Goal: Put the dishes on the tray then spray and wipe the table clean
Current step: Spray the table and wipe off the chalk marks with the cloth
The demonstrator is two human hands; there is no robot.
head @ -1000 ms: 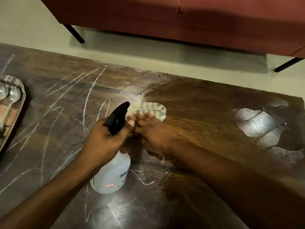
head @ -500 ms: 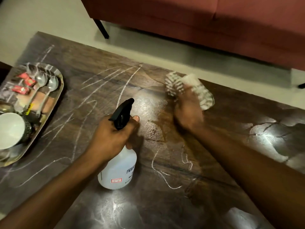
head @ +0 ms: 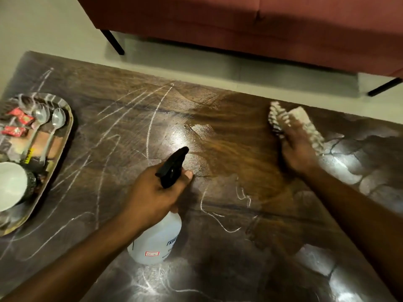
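My left hand (head: 152,197) grips the neck of a white spray bottle (head: 158,240) with a black trigger head, standing on the dark wooden table (head: 218,269). My right hand (head: 297,149) presses a striped white cloth (head: 290,119) flat on the table at the far right. A wet streaked patch lies between the two hands. White chalk-like scribbles cover the table's left and near parts. A metal tray (head: 63,147) at the left edge carries two spoons (head: 46,127), red wrappers (head: 18,123) and a white cup (head: 11,184).
A red sofa (head: 261,25) on black legs stands beyond the table's far edge, across a strip of pale floor. Bright light reflections shine on the table at the right and near side.
My right hand has swept the cloth from beside the bottle out to the far right of the table. The view has shifted, bringing the tray into sight. The left hand keeps the bottle in place.
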